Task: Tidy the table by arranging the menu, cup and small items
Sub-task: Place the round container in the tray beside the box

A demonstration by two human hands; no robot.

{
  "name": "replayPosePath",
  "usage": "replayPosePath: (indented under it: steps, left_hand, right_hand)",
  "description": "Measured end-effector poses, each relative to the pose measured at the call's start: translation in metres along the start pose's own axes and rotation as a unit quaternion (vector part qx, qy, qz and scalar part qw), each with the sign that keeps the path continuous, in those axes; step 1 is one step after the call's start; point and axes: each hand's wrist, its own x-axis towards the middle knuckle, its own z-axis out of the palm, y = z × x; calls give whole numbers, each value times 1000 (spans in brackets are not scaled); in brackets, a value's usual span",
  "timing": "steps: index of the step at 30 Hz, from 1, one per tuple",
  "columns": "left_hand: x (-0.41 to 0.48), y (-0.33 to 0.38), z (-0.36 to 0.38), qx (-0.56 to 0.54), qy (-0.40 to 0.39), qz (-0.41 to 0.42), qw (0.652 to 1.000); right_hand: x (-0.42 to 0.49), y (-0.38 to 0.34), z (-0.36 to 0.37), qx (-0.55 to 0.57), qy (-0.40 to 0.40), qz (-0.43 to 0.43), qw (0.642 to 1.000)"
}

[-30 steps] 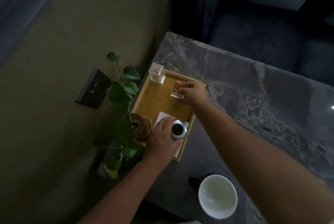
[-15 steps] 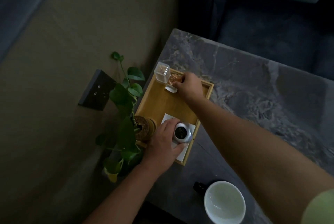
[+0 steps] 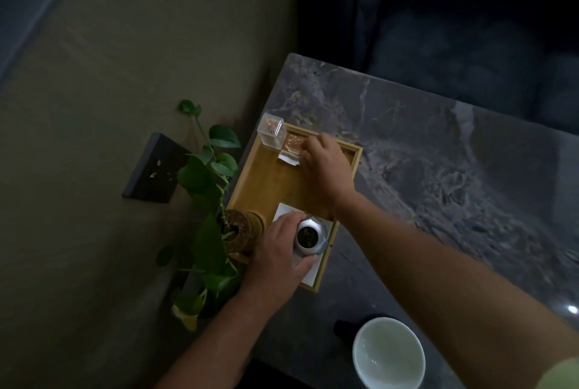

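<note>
A dim corner of a room, a grey marble table (image 3: 438, 175) set against an olive wall, with a dark sofa beyond: here I work over the wooden tray (image 3: 269, 181) at the table's left edge. My right hand (image 3: 326, 163) reaches to the tray's far end, fingers pinched round a small clear container (image 3: 291, 147) of brownish bits, which sits just beside a taller clear box (image 3: 271, 134) at the far corner. My left hand (image 3: 279, 253) is wrapped round a small silver pot (image 3: 308, 236) with a dark opening, resting on a white card (image 3: 308, 275) at the tray's near end, next to a potted plant (image 3: 219, 200) in a woven holder. I judge the step in hand to be lining up the small items inside the tray; next, the container wants setting square against the box, then a clean release from both hands. The white cup (image 3: 388, 354) stands empty near the table's front edge, well apart from the tray, not yet arranged. Whether the card is the menu, I cannot tell.
</note>
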Motion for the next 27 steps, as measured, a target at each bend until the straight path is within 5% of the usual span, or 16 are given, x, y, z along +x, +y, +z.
replayPosePath:
  steps: [4, 8, 27]
  left_hand:
    - [1, 0, 0, 3, -1, -2, 1000]
    - [0, 1, -1, -2, -3, -5, 1000]
    - [3, 4, -1, -11, -13, -32, 999]
  right_hand:
    - [-13, 8, 3, -131, -129, -152, 971]
    - [-9, 16, 5, -155, -201, -167, 953]
    - [1, 12, -13, -168, -210, -173, 947]
